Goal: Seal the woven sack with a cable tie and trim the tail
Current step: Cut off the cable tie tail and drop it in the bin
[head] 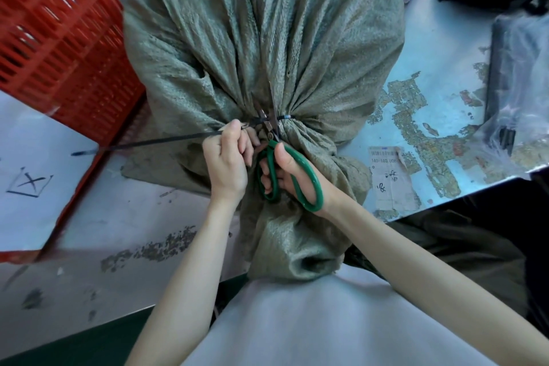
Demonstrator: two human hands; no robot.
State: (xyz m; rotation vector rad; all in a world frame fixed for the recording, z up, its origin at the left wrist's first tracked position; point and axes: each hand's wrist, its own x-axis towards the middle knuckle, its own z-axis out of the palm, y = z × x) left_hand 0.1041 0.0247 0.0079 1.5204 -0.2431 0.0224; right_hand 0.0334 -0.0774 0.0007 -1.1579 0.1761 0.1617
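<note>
A red slotted plastic crate (56, 47) stood tilted at the far left, on the worn grey tabletop (124, 217). From its lower edge a long black cable-tie tail (142, 144) ran rightward to the left hand (227, 163), which pinched it between thumb and fingers and held it taut. The tie's loop (284, 118) circled the gathered neck of the olive-green woven sack (261, 38), which lay in the middle of the table with its open mouth toward the person. Just beside the left hand, the right hand (292, 178) gripped green-handled steel scissors (271, 140), their blades parted around the tie at the sack's neck. Further right, a torn paper label (389, 175) stuck to the table's peeling blue surface.
</note>
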